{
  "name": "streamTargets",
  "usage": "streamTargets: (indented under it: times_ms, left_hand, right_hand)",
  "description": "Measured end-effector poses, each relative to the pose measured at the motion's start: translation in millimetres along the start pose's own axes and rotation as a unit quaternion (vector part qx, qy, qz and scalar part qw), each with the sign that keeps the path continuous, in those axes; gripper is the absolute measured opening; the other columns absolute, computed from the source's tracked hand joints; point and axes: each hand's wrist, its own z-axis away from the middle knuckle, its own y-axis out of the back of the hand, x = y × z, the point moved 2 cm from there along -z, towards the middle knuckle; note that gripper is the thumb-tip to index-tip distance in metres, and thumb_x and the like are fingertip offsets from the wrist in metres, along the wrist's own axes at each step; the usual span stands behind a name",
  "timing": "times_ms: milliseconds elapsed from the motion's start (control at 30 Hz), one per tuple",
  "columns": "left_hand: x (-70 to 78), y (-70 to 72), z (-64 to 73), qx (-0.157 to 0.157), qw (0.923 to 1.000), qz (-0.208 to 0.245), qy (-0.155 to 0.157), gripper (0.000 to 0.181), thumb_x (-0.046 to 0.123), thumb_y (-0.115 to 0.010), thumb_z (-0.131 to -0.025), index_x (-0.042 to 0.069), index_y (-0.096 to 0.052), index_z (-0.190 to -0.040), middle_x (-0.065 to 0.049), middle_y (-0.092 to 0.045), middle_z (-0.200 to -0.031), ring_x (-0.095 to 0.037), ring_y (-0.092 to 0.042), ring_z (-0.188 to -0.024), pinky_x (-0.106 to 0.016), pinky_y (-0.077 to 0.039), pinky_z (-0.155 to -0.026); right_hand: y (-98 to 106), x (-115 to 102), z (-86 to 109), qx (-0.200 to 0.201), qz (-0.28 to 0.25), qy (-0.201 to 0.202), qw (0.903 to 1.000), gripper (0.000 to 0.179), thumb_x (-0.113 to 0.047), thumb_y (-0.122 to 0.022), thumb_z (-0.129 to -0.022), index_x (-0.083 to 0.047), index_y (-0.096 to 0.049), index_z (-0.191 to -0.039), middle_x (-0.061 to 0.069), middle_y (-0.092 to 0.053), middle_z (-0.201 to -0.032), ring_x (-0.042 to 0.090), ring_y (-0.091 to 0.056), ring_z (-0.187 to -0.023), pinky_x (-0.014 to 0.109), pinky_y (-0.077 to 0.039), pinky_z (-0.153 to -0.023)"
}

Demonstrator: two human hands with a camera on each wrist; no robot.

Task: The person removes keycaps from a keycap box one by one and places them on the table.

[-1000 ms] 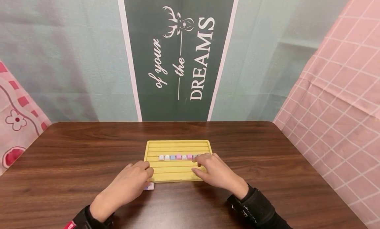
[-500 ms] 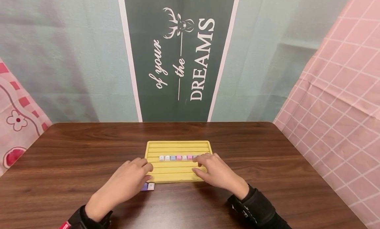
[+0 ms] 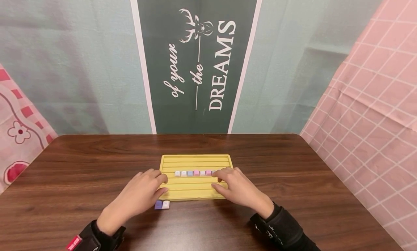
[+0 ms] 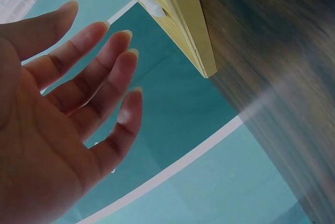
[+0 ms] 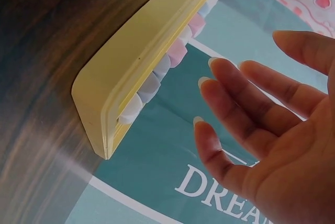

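A yellow ridged tray point(image 3: 189, 192) lies on the table, bearing a row of white, blue, pink and grey keycaps point(image 3: 196, 173). My left hand point(image 3: 138, 193) hovers by the tray's left edge; in the left wrist view its fingers are loosely bent with nothing between them. Close to its thumb, a purple keycap point(image 3: 158, 204) and a white keycap point(image 3: 165, 204) sit side by side in front of the tray. My right hand point(image 3: 239, 187) is over the tray's right side and hides the row's right end from the head view. The right wrist view shows its fingers relaxed, holding nothing, apart from the keycaps.
The dark wooden table point(image 3: 293, 178) extends around the tray. A teal and green cloth point(image 3: 195, 120) with white lettering hangs behind it. Pink checked cloth point(image 3: 374, 99) stands at the right, and a patterned pink cloth point(image 3: 19, 131) at the left.
My left hand has shifted slightly left and away from the two loose keycaps, uncovering the purple one; its thumb and fingers have spread. My right hand stays nearly still.
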Motion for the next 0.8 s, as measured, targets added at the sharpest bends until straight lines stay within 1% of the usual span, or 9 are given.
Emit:
streamTargets:
  times_ms: [100, 233, 400, 500, 667, 800]
  left_hand:
    - [-1.0, -2.7, -4.8, 0.004, 1.0000, 0.008, 0.000, 0.015, 0.018, -0.073, -0.077, 0.009, -0.063, -0.085, 0.001, -0.058, -0.079, -0.017, -0.055, -0.074, -0.033, -0.042, -0.059]
    - [-1.0, -6.3, -11.4, 0.004, 0.9999, 0.015, 0.006, 0.015, 0.019, -0.072, -0.078, 0.008, -0.063, -0.084, 0.000, -0.058, -0.079, -0.018, -0.056, -0.074, -0.034, -0.043, -0.059]
    - [-1.1, -10.7, -17.5, -0.004, 0.9997, 0.017, 0.018, 0.016, 0.018, -0.072, -0.078, 0.008, -0.064, -0.086, -0.001, -0.059, -0.080, -0.019, -0.055, -0.074, -0.034, -0.042, -0.059]
    - [-1.8, -13.4, -20.2, -0.012, 0.9992, 0.020, 0.031, 0.015, 0.018, -0.072, -0.079, 0.008, -0.064, -0.087, -0.001, -0.059, -0.080, -0.018, -0.055, -0.074, -0.034, -0.042, -0.059]
    - [-3.1, -17.7, -23.5, -0.018, 0.9983, 0.028, 0.048, 0.015, 0.018, -0.071, -0.080, 0.008, -0.064, -0.088, -0.002, -0.058, -0.080, -0.019, -0.054, -0.073, -0.033, -0.042, -0.059]
    - [-3.8, -21.8, -25.9, -0.023, 0.9977, 0.033, 0.054, 0.015, 0.017, -0.070, -0.081, 0.007, -0.064, -0.090, -0.003, -0.058, -0.081, -0.021, -0.055, -0.076, -0.033, -0.042, -0.060]
  right_hand:
    - [1, 1, 0.1, 0.005, -0.009, 0.001, 0.9999, 0.016, -0.019, -0.064, -0.085, -0.007, -0.067, -0.095, -0.004, -0.061, -0.079, 0.013, -0.057, -0.074, 0.035, -0.043, -0.070]
    - [2, 4, 0.2, 0.006, -0.021, -0.007, 0.9997, 0.017, -0.019, -0.064, -0.085, -0.007, -0.067, -0.095, -0.003, -0.062, -0.081, 0.013, -0.058, -0.074, 0.035, -0.044, -0.071]
    - [4, 9, 0.8, 0.011, -0.037, -0.006, 0.9993, 0.016, -0.016, -0.065, -0.084, -0.005, -0.067, -0.095, -0.002, -0.061, -0.080, 0.009, -0.051, -0.066, 0.025, -0.043, -0.063]
    - [5, 12, 1.2, 0.018, -0.042, -0.006, 0.9990, 0.015, -0.014, -0.066, -0.084, -0.003, -0.066, -0.095, -0.002, -0.061, -0.080, 0.008, -0.049, -0.063, 0.022, -0.042, -0.059]
    - [6, 15, 1.4, 0.025, -0.038, -0.023, 0.9987, 0.013, -0.014, -0.066, -0.083, -0.004, -0.067, -0.092, -0.004, -0.058, -0.076, 0.013, -0.049, -0.063, 0.021, -0.040, -0.058]
    - [7, 16, 1.5, 0.024, -0.036, -0.032, 0.9986, 0.012, -0.013, -0.065, -0.083, -0.004, -0.067, -0.090, -0.004, -0.057, -0.074, 0.015, -0.049, -0.063, 0.022, -0.039, -0.058]
